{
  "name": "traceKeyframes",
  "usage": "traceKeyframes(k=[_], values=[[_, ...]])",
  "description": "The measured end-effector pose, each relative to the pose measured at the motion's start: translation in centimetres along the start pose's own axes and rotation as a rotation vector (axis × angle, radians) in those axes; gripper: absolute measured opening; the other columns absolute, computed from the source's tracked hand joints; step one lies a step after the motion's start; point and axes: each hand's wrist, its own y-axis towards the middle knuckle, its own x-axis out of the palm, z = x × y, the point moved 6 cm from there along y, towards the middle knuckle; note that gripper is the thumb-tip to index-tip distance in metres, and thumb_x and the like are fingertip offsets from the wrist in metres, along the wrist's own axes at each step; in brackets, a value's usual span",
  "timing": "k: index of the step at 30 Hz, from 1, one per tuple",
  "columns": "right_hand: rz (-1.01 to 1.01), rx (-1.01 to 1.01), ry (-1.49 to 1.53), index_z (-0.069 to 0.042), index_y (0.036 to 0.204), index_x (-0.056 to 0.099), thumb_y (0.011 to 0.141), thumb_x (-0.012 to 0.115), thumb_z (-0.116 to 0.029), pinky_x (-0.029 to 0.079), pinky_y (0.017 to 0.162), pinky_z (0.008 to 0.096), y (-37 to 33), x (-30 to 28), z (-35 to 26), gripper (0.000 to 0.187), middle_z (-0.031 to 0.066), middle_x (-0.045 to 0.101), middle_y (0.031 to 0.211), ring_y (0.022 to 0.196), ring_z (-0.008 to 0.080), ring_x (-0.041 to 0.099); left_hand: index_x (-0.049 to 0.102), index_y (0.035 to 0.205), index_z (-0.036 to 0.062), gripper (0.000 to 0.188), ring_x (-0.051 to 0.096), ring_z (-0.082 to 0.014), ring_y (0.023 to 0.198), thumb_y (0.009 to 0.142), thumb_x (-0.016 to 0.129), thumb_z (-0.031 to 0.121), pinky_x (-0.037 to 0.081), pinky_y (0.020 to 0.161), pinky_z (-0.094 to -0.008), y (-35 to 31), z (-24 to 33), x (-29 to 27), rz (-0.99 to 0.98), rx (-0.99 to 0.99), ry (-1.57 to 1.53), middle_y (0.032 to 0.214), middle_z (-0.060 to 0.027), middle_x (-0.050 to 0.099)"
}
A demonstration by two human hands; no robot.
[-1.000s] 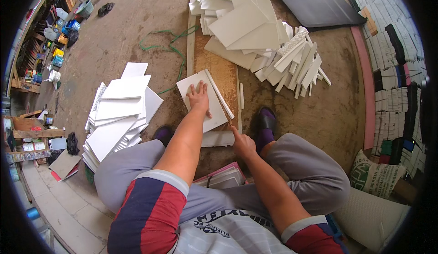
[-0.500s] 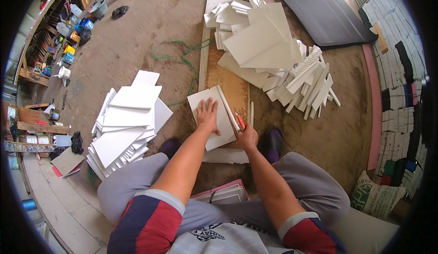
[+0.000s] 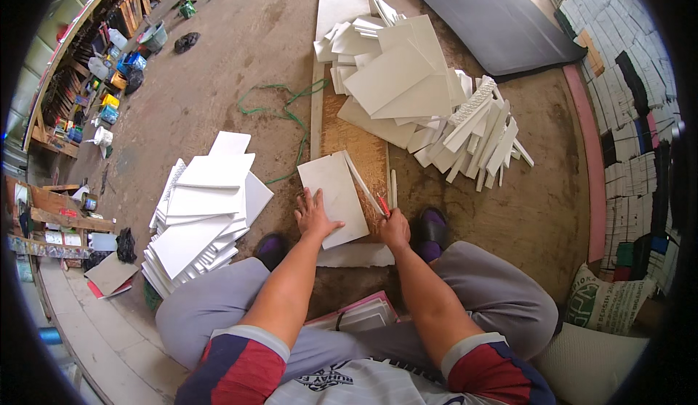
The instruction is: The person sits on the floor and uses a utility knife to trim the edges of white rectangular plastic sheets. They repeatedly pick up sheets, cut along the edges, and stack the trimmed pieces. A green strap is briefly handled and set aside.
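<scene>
A white foam sheet [image 3: 333,195] lies flat on the worn wooden board [image 3: 355,139] in front of me. My left hand [image 3: 314,219] rests on its lower left part, open with fingers and thumb spread. In my closed right hand [image 3: 395,230] is a cutter knife with a red-orange handle [image 3: 383,204], just right of the sheet. A thin white strip [image 3: 361,183] runs along the sheet's right side, touching or nearly touching it at the top and apart lower down. Its lower end reaches the knife, where my fingers hide the contact.
Stacked white sheets [image 3: 206,205] stand at my left. A heap of sheets and offcuts [image 3: 407,78] covers the board's far end. Green string [image 3: 291,114] lies on the floor. My shoes [image 3: 433,227] flank the board. A dark grey panel [image 3: 494,19] lies far right.
My left hand has shifted left toward the sheet's edge. A wedge-shaped gap now shows between sheet and strip. My right hand still holds the knife; the whole view has shifted slightly.
</scene>
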Motion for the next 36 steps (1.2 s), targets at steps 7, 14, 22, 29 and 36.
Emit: traceKeyframes(k=[7, 14, 22, 29, 36], values=[[-0.031, -0.139, 0.061, -0.007, 0.124, 0.059, 0.098, 0.052, -0.019, 0.050, 0.089, 0.0571, 2.7, -1.1, -5.8, 0.029, 0.0278, 0.069, 0.110, 0.103, 0.0481, 0.067, 0.011, 0.167, 0.0271, 0.135, 0.008, -0.0345, 0.159, 0.063, 0.090, 0.062, 0.018, 0.125, -0.0563, 1.0, 2.6, -1.4, -0.028, 0.185, 0.244, 0.175, -0.0046, 0.001], [-0.120, -0.290, -0.048, -0.026, 0.154, 0.043, 0.097, 0.046, -0.007, 0.053, 0.085, 0.0560, 6.5, 1.2, -13.9, 0.060, 0.0262, 0.071, 0.106, 0.098, 0.0453, 0.070, 0.006, 0.167, 0.0282, 0.137, 0.008, -0.0350, 0.159, 0.064, 0.089, 0.064, 0.021, 0.124, -0.0563, 1.5, 3.5, -1.0, -0.115, 0.158, 0.346, 0.175, -0.0028, 0.003], [-0.165, -0.323, -0.179, -0.026, 0.159, 0.039, 0.094, 0.050, -0.006, 0.056, 0.083, 0.0551, 8.8, 3.9, -15.8, 0.068, 0.0266, 0.071, 0.103, 0.095, 0.0444, 0.071, 0.008, 0.167, 0.0295, 0.136, 0.005, -0.0356, 0.160, 0.063, 0.092, 0.057, 0.022, 0.124, -0.0558, 2.1, 2.9, -0.4, -0.128, 0.149, 0.287, 0.175, -0.0023, 0.001], [-0.168, -0.262, -0.185, -0.024, 0.152, 0.047, 0.091, 0.054, -0.004, 0.056, 0.084, 0.0541, 7.4, 3.3, -15.5, 0.066, 0.0255, 0.072, 0.105, 0.098, 0.0427, 0.071, 0.007, 0.167, 0.0294, 0.137, 0.005, -0.0348, 0.160, 0.064, 0.092, 0.056, 0.023, 0.124, -0.0557, 2.0, 3.3, -0.6, -0.146, 0.137, 0.279, 0.175, -0.0017, -0.001], [-0.145, -0.202, -0.147, -0.015, 0.142, 0.052, 0.093, 0.056, -0.009, 0.053, 0.089, 0.0547, 2.6, 1.0, -11.4, 0.050, 0.0236, 0.071, 0.109, 0.104, 0.0432, 0.069, 0.004, 0.167, 0.0291, 0.135, 0.001, -0.0340, 0.160, 0.066, 0.091, 0.057, 0.021, 0.125, -0.0568, 2.1, 2.9, -0.4, -0.140, 0.117, 0.229, 0.175, -0.0002, -0.004]])
